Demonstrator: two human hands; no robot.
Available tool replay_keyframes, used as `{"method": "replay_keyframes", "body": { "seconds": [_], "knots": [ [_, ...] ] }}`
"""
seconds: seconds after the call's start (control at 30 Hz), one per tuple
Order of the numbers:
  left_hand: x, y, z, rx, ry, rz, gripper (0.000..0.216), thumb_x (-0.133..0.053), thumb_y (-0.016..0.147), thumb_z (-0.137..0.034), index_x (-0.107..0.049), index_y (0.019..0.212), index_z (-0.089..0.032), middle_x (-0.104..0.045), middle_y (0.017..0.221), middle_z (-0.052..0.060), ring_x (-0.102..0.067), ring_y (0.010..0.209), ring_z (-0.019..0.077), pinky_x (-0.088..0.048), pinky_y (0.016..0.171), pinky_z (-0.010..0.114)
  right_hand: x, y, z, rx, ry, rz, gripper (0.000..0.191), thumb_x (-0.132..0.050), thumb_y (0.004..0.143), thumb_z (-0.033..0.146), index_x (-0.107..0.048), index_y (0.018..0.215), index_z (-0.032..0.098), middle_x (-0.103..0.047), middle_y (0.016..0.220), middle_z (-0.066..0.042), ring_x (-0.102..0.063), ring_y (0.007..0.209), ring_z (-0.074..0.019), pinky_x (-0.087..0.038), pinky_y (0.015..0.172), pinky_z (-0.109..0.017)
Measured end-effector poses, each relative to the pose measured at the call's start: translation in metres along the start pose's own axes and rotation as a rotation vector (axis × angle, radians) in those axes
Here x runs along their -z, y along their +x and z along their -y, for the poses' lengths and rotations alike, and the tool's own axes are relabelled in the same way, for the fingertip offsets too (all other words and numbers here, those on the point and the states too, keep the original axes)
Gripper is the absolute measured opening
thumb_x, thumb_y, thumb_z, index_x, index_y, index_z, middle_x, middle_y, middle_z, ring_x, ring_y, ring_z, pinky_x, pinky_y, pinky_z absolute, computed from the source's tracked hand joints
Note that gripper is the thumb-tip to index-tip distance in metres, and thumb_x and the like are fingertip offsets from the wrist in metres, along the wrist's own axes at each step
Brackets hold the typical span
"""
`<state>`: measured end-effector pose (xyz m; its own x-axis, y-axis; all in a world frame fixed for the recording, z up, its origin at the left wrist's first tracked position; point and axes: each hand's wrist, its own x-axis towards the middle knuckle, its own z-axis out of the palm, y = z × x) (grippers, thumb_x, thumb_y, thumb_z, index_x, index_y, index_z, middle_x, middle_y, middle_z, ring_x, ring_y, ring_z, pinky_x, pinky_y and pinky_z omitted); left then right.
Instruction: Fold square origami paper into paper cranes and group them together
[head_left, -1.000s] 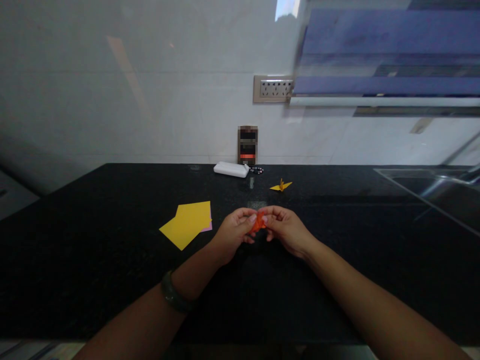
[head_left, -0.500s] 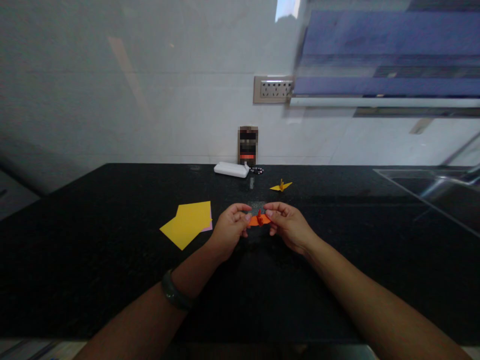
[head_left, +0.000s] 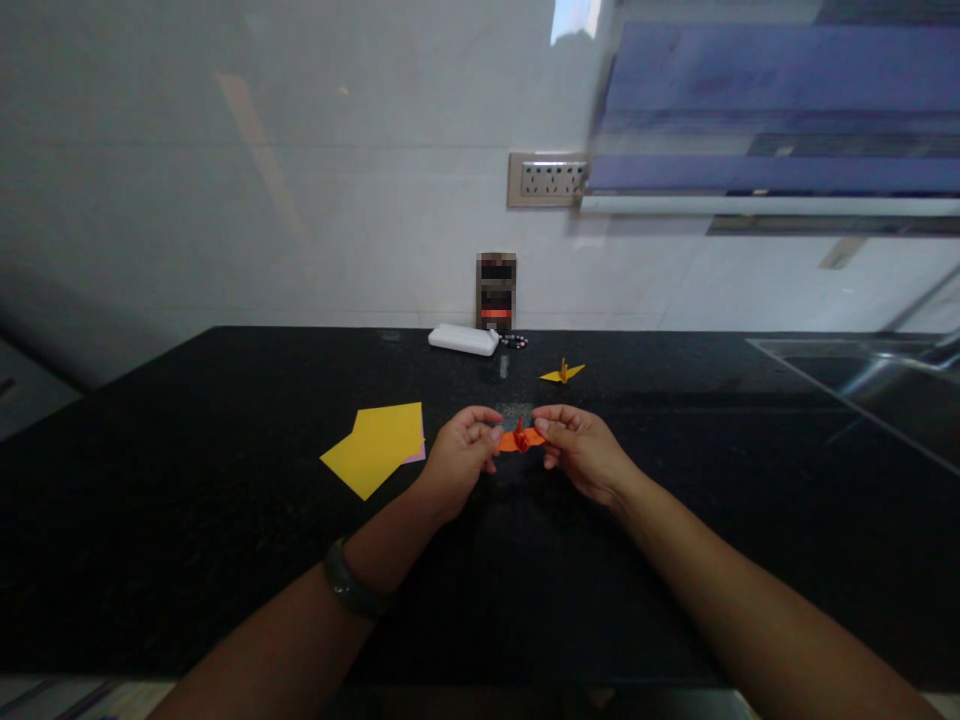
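An orange origami crane (head_left: 520,438) is stretched between my two hands above the dark counter, its wings spread to either side. My left hand (head_left: 466,455) pinches the left wing between thumb and fingers. The tip of the right wing is pinched by my right hand (head_left: 579,448). Beyond my right hand stands a finished yellow origami crane (head_left: 563,373) with open wings. Left of my left hand lie yellow paper sheets (head_left: 379,445), overlapping, with a pink sheet (head_left: 415,458) peeking out beneath them.
At the back, a white case-like block (head_left: 463,340) with a beaded strap (head_left: 514,341) lies before a blurred phone-like object (head_left: 496,290) leaning on the wall. A sink edge (head_left: 847,400) is at the right. A socket panel (head_left: 547,180) is on the wall.
My right hand has shifted slightly to the right, showing a little more of the orange crane's right wing. My left hand stays nearly still.
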<state>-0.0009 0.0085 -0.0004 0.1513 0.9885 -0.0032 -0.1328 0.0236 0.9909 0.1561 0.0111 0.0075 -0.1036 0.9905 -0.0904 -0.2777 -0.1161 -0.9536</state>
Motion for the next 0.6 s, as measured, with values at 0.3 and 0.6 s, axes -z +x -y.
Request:
{"method": "replay_keyframes", "body": {
  "seconds": [0.3,0.6],
  "knots": [
    [0.0005,0.0004,-0.0002,-0.001,-0.001,-0.006,0.026,-0.061,0.066,-0.030,-0.049,0.085,-0.017,-0.047,0.053,-0.007,-0.041,0.040,0.0045,-0.034,0.040,0.016,0.0001,-0.0013,0.0039,-0.014,0.005,-0.025,0.027,-0.071,0.057,0.025,-0.057,0.076,0.014,-0.051,0.057,0.005,-0.040,0.039,-0.0029,-0.038,0.034,-0.017],
    [0.0001,0.0007,-0.0005,0.010,-0.018,-0.012,0.024,-0.061,0.065,-0.028,-0.049,0.084,-0.017,-0.046,0.053,-0.007,-0.041,0.041,0.0045,-0.034,0.041,0.017,0.0023,-0.0001,0.0027,-0.018,0.006,-0.017,0.025,-0.071,0.058,0.023,-0.057,0.077,0.014,-0.052,0.058,0.004,-0.041,0.040,-0.0028,-0.039,0.034,-0.016]
  ]
}}
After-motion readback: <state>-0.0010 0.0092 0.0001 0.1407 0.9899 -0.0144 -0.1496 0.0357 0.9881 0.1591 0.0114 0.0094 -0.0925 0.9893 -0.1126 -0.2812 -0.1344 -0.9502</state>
